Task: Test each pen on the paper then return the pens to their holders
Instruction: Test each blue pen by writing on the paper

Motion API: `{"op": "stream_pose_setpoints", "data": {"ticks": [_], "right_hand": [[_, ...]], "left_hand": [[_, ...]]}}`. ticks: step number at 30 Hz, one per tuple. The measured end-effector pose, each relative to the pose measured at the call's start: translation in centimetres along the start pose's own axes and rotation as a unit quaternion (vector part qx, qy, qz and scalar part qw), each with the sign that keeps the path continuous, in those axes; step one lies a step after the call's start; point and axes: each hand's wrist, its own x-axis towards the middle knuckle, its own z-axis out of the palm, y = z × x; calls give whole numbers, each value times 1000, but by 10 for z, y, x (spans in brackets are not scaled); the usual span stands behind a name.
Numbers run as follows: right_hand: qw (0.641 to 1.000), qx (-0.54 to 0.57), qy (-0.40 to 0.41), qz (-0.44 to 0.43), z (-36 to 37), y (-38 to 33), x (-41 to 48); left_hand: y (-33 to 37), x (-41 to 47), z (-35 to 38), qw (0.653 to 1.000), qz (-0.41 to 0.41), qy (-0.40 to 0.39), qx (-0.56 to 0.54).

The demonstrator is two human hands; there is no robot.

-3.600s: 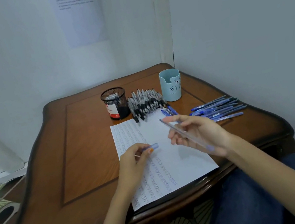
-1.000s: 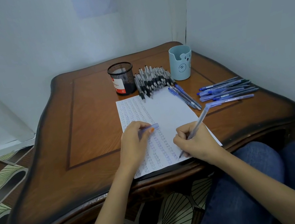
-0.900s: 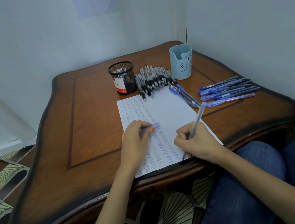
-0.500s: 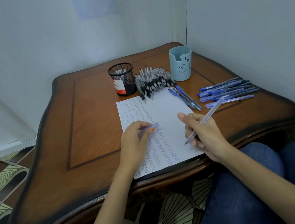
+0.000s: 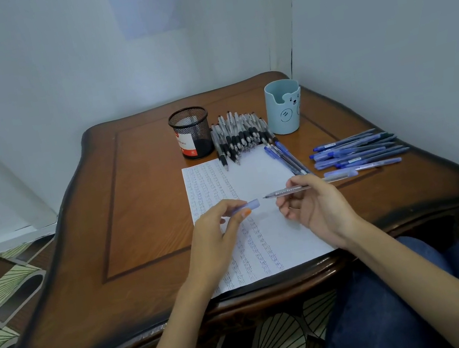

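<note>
I am sitting at a dark wooden table (image 5: 144, 219) set into the corner of the room. A white sheet of paper (image 5: 256, 175) is lying on it in front of me, with columns of small blue test marks running down its left and near parts.

At the far edge of the sheet a pile of black-grip pens (image 5: 241, 135) is lying side by side, tips toward me and overlapping the paper. To my right a row of capped blue pens (image 5: 356, 151) is resting on the bare wood, well apart from the pile, and a few more blue pens (image 5: 287, 159) are slanting along the paper's right edge.

Two holders are standing upright beside the pile. The black mesh cup (image 5: 192, 133), wearing a red and white label, is on its left. The pale blue cup with a bear face (image 5: 284, 110) is on its right. I cannot tell what either is holding inside.

My right hand (image 5: 317, 207) is hovering palm-up over the paper, thumb and curled fingers pinching a slim clear-barrelled pen (image 5: 289, 191). The pen is lying almost level above the sheet, its bare tip pointing left.

My left hand (image 5: 214, 231) is pinching the translucent blue cap (image 5: 247, 206) between thumb and fingertips. Its free end is pointing at the pen tip, near it but not touching.
</note>
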Motion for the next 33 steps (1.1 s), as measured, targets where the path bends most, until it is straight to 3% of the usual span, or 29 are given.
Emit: {"op": "stream_pose_setpoints", "data": {"ticks": [7, 12, 18, 26, 30, 33], "right_hand": [[996, -76, -39, 37, 5, -2, 8], [979, -198, -28, 38, 13, 4, 9], [981, -193, -28, 15, 10, 8, 10], [970, -244, -17, 17, -2, -2, 14], [971, -231, 9, -58, -14, -31, 18], [920, -373, 19, -120, -27, -51, 18]], "left_hand": [[4, 6, 1, 999, 8, -39, -3], [14, 12, 5, 997, 47, -62, -12], [9, 27, 10, 994, 79, -74, 14], [8, 32, 23, 994, 46, -86, -43], [2, 47, 14, 996, 3, -77, -39], [-8, 58, 6, 997, -15, -79, -18]]}}
